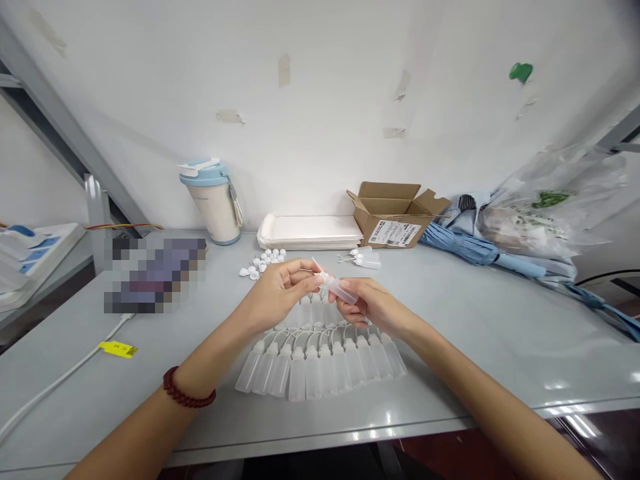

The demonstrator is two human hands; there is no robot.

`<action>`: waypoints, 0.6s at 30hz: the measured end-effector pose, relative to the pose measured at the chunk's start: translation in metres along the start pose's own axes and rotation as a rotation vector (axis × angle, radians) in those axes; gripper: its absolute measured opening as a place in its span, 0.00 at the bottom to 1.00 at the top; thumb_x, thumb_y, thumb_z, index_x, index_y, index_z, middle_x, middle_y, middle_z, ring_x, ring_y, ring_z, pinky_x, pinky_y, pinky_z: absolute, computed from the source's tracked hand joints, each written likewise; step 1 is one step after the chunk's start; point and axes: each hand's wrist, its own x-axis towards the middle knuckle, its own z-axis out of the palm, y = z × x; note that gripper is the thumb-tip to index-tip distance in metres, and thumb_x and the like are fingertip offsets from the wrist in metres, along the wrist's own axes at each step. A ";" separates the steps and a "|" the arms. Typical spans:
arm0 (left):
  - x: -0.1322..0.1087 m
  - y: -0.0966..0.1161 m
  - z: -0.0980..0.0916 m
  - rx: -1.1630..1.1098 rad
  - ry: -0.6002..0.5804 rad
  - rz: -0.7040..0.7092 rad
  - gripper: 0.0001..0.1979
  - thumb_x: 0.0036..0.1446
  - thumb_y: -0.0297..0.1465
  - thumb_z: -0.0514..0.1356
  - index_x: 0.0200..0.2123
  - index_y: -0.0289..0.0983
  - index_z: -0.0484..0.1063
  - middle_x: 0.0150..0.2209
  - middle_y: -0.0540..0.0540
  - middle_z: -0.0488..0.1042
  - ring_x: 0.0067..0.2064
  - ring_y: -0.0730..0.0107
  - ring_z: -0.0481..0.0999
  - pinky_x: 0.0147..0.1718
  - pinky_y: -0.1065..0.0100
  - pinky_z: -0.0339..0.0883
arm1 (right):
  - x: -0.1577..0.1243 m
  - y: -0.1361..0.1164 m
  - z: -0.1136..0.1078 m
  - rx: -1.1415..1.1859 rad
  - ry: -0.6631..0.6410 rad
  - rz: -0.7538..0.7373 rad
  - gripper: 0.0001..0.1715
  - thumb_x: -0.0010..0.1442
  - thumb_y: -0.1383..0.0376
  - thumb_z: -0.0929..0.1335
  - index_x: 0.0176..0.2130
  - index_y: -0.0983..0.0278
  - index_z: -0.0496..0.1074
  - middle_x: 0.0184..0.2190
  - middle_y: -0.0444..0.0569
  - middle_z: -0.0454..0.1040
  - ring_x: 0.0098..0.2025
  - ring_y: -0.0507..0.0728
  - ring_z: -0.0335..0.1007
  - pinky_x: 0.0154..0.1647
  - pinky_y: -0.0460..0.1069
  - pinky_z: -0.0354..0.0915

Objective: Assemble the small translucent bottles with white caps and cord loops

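A small translucent squeeze bottle [344, 291] is held tilted above the table, its white top pointing up and left. My right hand [373, 303] is closed around the bottle's body. My left hand [285, 290] pinches the white nozzle top [325, 277] between thumb and fingers; the exact contact is partly hidden. Below both hands lies a front row of similar bottles [325, 370] with thin curved tubes at their tops. Behind it, a second row [313, 312] is partly covered by my hands. Loose white caps [263, 261] lie in a pile beyond my left hand.
Two more bottles [367, 262] lie in front of an open cardboard box [393, 207]. White trays [313, 230] are stacked by the wall. A tumbler [213, 203] and a pixelated device [160, 277] with a cable stand left. A folded blue umbrella [480, 250] and plastic bags [545, 207] lie right.
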 end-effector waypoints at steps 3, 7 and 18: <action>-0.002 0.002 0.001 0.166 0.033 -0.002 0.15 0.55 0.42 0.57 0.39 0.37 0.72 0.33 0.49 0.78 0.38 0.61 0.77 0.35 0.65 0.69 | 0.000 0.001 -0.001 -0.027 0.006 -0.010 0.18 0.62 0.57 0.59 0.31 0.66 0.69 0.17 0.36 0.47 0.18 0.46 0.39 0.16 0.43 0.45; -0.002 0.003 0.002 0.232 0.027 -0.004 0.14 0.54 0.42 0.57 0.35 0.38 0.72 0.29 0.49 0.77 0.36 0.63 0.77 0.35 0.66 0.69 | 0.000 0.001 -0.002 -0.043 0.000 0.001 0.19 0.62 0.58 0.58 0.30 0.66 0.69 0.16 0.36 0.45 0.18 0.46 0.38 0.16 0.43 0.42; 0.000 -0.003 0.003 0.211 -0.085 -0.101 0.20 0.58 0.42 0.53 0.20 0.36 0.66 0.21 0.51 0.70 0.23 0.73 0.72 0.27 0.70 0.66 | 0.000 -0.001 0.001 -0.089 0.037 0.044 0.20 0.61 0.55 0.62 0.30 0.69 0.71 0.16 0.35 0.44 0.17 0.46 0.39 0.16 0.43 0.41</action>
